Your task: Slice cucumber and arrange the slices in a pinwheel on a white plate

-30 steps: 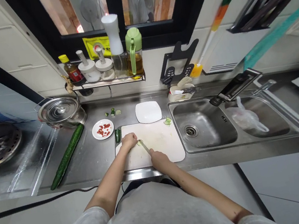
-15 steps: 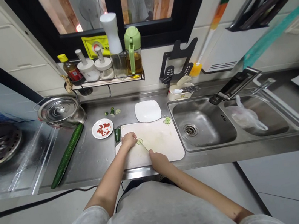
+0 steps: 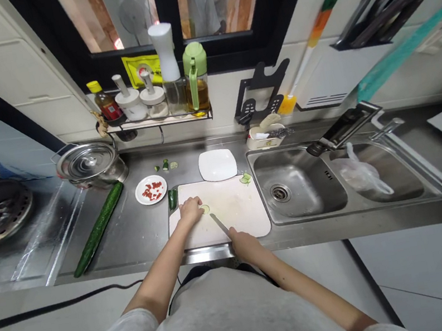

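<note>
My left hand [image 3: 190,211] is closed over a piece of cucumber [image 3: 206,209] on the white cutting board [image 3: 238,219]. Only the pale cut face pokes out past the fingertips; the rest is hidden. In my right hand [image 3: 246,243], at the board's front edge, is the handle of a knife [image 3: 220,224]. Its blade points up and left, the tip a little apart from the cucumber. Thin cucumber slices [image 3: 245,178] lie at the board's far right corner. Beyond its upper left corner sits a dark green cucumber chunk [image 3: 173,199].
A whole cucumber [image 3: 98,231] lies on the left by a lidded steel pot [image 3: 91,163]. Behind the board are a plate of red pieces [image 3: 147,199], a white dish [image 3: 217,165] and cucumber scraps [image 3: 165,165]. A double sink [image 3: 300,180] is on the right; bottles stand on a shelf [image 3: 162,120].
My right hand has drawn the knife back, right and toward me, away from the cucumber's cut face. My left hand has stayed nearly in place.
</note>
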Demonstrator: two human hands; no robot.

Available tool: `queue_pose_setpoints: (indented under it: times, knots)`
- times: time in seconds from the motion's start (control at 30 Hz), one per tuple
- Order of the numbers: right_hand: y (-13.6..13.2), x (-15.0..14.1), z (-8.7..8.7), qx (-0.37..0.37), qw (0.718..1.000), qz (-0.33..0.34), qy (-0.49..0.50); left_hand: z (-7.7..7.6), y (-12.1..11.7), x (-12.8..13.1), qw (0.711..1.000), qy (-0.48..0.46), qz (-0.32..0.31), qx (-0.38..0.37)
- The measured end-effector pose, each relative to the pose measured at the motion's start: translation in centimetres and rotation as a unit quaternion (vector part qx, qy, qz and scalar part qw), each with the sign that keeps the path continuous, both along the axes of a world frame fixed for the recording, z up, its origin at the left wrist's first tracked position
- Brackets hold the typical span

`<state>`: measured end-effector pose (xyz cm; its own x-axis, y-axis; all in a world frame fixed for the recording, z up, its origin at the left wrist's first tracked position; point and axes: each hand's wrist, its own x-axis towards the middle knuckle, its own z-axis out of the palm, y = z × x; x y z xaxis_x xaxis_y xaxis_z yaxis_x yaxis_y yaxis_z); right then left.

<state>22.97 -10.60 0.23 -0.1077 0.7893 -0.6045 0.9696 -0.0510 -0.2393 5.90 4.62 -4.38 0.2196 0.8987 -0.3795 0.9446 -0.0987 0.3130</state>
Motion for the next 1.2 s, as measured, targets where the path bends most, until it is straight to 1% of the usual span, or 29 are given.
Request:
queue_pose_setpoints:
  times: [0.1,0.2,0.4,0.53,0.7,0.9,1.1,1.2]
  knots:
    - [0.3,0.8,0.5,-0.001,1.0,-0.002,0.022,0.2,-0.3,0.4,1.0,-0.001,0.003,0.0]
    - [0.3,1.2,0.9,0.011,1.0,-0.006,0.028,0.7,-0.5,0.8,1.0,-0.022,0.015,-0.016]
    - [-0.3,2.0,1.1,0.011,0.998,-0.031,0.052,1.8,-1.3,0.8,0.995,-0.072,0.071,-0.02]
    - [-0.5,2.7,1.0,0.019,0.996,-0.048,0.07,2.0,-2.4,-0.4,0.987,-0.103,0.12,-0.02]
    - [-0.2,2.8,1.2,0.01,0.996,-0.05,0.076,1.7,-3.5,-2.8,0.98,-0.11,0.166,-0.012]
    - [0.3,2.6,1.6,-0.002,0.997,-0.047,0.065,1.5,-3.6,-5.2,0.98,-0.082,0.182,-0.01]
    - [0.6,2.5,2.0,-0.005,0.998,-0.044,0.051,1.3,-3.5,-6.3,0.981,-0.047,0.186,-0.004]
    - [0.6,2.5,2.0,-0.002,0.998,-0.043,0.052,1.0,-3.8,-6.7,0.982,-0.025,0.185,0.002]
